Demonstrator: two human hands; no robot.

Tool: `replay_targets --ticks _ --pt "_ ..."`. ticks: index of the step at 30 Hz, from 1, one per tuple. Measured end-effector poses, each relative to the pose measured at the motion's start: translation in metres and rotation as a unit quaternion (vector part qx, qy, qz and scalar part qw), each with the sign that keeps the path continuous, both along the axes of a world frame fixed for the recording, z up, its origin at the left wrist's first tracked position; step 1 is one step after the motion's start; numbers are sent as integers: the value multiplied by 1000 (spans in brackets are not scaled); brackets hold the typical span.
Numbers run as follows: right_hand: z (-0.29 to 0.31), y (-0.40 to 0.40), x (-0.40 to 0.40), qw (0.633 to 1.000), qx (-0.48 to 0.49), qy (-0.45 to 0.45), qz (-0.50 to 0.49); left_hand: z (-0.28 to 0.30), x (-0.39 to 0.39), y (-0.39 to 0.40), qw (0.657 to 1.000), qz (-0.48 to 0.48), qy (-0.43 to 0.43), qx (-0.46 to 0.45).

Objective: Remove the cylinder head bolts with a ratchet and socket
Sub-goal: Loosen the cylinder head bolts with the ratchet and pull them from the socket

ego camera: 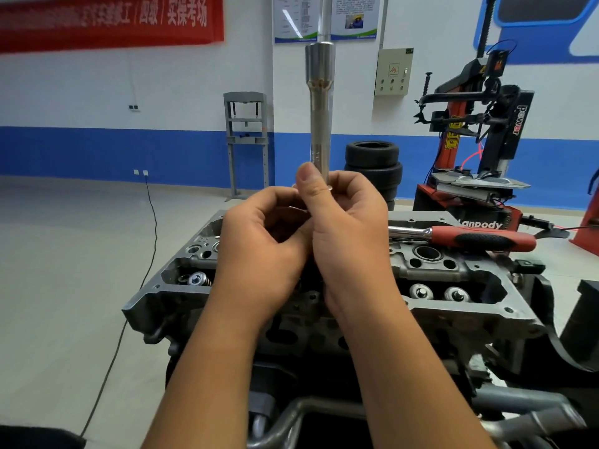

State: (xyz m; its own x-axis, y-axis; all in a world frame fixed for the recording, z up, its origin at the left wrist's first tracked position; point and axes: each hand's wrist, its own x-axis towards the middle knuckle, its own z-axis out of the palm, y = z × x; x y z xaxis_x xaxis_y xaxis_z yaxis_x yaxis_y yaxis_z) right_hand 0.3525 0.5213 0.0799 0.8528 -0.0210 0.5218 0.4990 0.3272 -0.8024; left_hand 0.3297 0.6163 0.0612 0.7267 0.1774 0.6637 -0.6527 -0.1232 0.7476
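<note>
Grey cast-aluminium cylinder head fills the lower centre of the frame, valve springs exposed at left and right; the head bolts themselves are not discernible, hidden behind the hands or too small to tell. Red-and-black-handled ratchet lies across the head's upper right edge, untouched — parked within reach, presumably until the socket assembly is ready. Long polished steel socket on an extension bar stands upright at centre frame, raised well above the head. Right hand grips its lower end, thumb pressed up along the shaft to steady it. Left hand is curled at the base — what it pinches there is hidden, likely an adapter or the socket end.
</note>
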Motion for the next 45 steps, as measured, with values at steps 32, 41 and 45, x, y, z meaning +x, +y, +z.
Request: replay_targets --ticks 32,41,45 --pt "1 1 2 1000 -1 -8 11 -3 2 5 1000 -12 10 12" --pt "1 1 1 1000 5 -1 28 -4 3 3 1000 -16 -4 -23" --pt "0 0 0 1000 -2 -6 19 -4 1 3 1000 2 -5 1"
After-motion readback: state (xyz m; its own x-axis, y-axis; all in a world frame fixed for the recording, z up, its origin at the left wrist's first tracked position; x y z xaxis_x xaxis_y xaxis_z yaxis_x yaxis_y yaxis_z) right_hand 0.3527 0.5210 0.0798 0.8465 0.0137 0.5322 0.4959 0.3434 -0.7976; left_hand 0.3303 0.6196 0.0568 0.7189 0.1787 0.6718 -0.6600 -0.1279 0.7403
